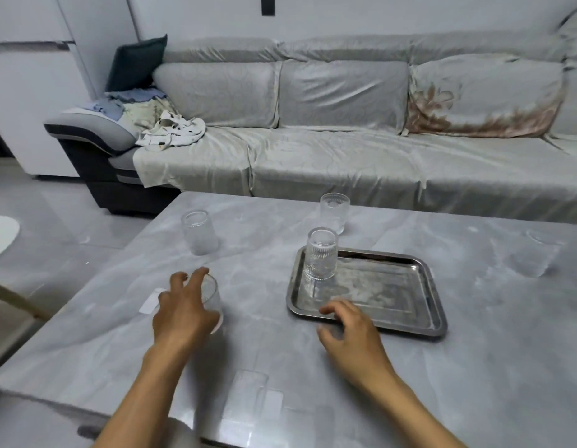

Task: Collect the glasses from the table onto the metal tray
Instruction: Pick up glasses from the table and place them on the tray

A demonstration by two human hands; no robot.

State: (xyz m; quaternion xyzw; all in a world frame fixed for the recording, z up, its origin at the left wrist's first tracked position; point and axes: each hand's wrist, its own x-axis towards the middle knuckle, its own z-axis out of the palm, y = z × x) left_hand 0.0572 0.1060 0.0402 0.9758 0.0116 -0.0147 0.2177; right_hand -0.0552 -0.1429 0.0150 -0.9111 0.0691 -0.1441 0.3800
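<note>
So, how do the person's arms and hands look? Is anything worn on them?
Both forearms are bare as far as the picture shows: no sleeves reach into view. The left hand and the right hand wear no gloves, and I see no watch, bracelet or ring on the wrists or fingers. There are no markings or bandages visible.

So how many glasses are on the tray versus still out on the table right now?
Glasses on the metal tray: 1
Glasses on the table untouched: 3
Glasses under the left hand: 1
Total: 5
</note>
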